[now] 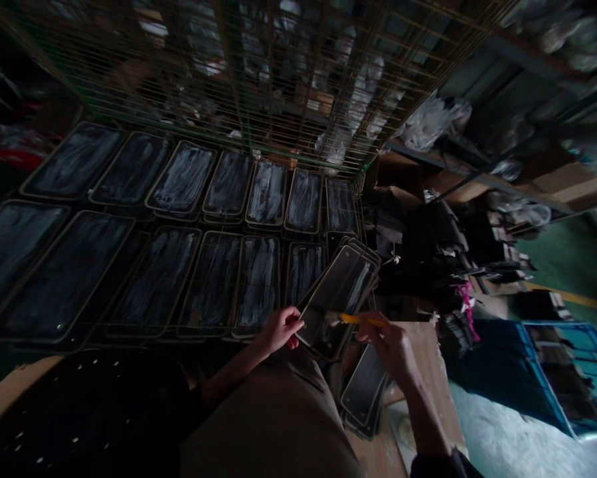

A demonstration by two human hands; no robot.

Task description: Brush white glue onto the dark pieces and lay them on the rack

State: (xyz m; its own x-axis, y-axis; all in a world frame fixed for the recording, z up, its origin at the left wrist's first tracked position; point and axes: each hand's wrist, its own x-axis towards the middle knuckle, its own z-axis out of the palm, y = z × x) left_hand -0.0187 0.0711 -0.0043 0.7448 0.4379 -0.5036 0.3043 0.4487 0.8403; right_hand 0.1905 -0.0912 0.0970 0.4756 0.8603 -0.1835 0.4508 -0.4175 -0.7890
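Observation:
My right hand [390, 342] grips a brush [348, 318] with a yellow handle. Its bristles meet the top dark rectangular panel [331, 292], which has a light edge and whitish streaks along its upper right. My left hand [281, 328] is closed at the near left corner of that panel, thumb and fingers pinching its edge. The panel lies tilted on a small stack of similar ones, over my lap. Several more dark panels smeared with whitish streaks, such as this panel [258, 282], lie in two rows to the left.
A wire mesh cage [238, 86] rises behind the rows. Below my right forearm, more panels [365, 385] lie on a wooden board [422, 345]. At right stand a blue crate [517, 372], dark stacked pieces [427, 232] and a shelf with cardboard boxes [567, 176].

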